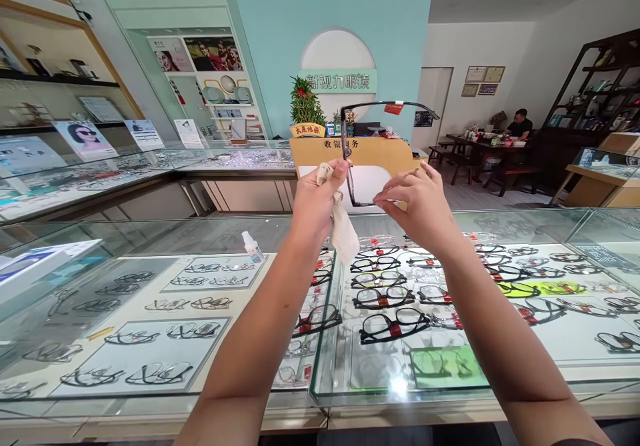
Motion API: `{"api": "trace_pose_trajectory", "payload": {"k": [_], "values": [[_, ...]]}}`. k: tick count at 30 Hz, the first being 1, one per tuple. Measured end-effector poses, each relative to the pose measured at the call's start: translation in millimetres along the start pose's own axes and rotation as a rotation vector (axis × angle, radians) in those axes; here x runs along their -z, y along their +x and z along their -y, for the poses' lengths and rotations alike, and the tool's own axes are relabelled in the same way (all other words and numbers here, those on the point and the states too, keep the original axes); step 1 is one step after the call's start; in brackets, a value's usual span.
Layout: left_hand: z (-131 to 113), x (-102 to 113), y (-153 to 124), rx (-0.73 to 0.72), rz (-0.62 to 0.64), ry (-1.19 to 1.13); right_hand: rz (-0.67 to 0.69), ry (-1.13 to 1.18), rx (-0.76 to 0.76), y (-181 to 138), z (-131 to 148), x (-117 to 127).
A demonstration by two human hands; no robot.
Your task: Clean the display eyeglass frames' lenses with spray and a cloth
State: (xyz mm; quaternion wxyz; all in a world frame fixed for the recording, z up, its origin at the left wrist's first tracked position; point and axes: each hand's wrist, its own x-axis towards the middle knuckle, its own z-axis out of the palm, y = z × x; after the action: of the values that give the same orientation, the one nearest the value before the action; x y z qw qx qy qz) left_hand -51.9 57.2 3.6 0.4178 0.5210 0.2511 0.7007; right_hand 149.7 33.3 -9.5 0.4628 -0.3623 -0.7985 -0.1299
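Above the glass display counter [265,229], your left hand [319,196] grips the black eyeglasses [344,127] and a cream cloth [344,233] while your right hand [419,198] pinches the lower temple [365,204], leaving the pair seemingly unfolded, not yet set down, with any wiping impossible to judge.

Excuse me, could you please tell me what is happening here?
Someone is holding up dark-framed eyeglasses, a red tag on one temple, over a glass display counter. The left hand grips them and a pale cloth; the right hand pinches near their lower end. Other glasses lie inside, and a white bottle stands on top.
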Motion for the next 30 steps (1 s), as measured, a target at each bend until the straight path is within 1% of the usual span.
{"api": "trace_pose_trajectory", "payload": {"k": [3,6,9,13,16,18,20,23,26,28,30], "values": [[3.2,-1.2,-0.4,0.022,0.009,0.004,0.026,0.009,-0.025,1.8,6.7,0.1],[4.2,-2.6,-2.4,0.043,0.032,0.048,0.02,0.133,-0.108,2.8,16.2,1.6],[5.0,-5.1,-6.4,0.07,0.105,0.051,-0.028,0.287,-0.166,2.7,22.0,0.4],[3.6,-9.5,-12.8,0.117,0.211,0.065,-0.037,0.359,-0.189,2.4,23.7,-3.1],[-5.6,-9.4,-17.6,0.093,0.254,0.141,-0.02,0.401,-0.193,2.4,24.9,-2.6],[-16.8,-6.6,-21.4,0.073,0.279,0.209,-0.03,0.403,-0.185,2.3,26.2,0.2],[-30.8,-1.7,-26.4,0.088,0.284,0.272,-0.043,0.382,-0.176,1.8,27.7,4.8],[-53.5,9.6,-36.0,0.114,0.21,0.309,-0.029,0.352,-0.158,0.3,30.4,13.9],[-73.0,31.4,-45.6,0.131,0.105,0.357,-0.005,0.324,-0.147,-2.5,32.6,20.4],[-80.5,56.2,-49.8,0.152,0.038,0.45,0.006,0.311,-0.154,-5.7,32.0,19.7],[-81.7,90.4,-52.2,0.182,-0.042,0.575,0.011,0.32,-0.168,-11.0,28.6,13.6]]}}
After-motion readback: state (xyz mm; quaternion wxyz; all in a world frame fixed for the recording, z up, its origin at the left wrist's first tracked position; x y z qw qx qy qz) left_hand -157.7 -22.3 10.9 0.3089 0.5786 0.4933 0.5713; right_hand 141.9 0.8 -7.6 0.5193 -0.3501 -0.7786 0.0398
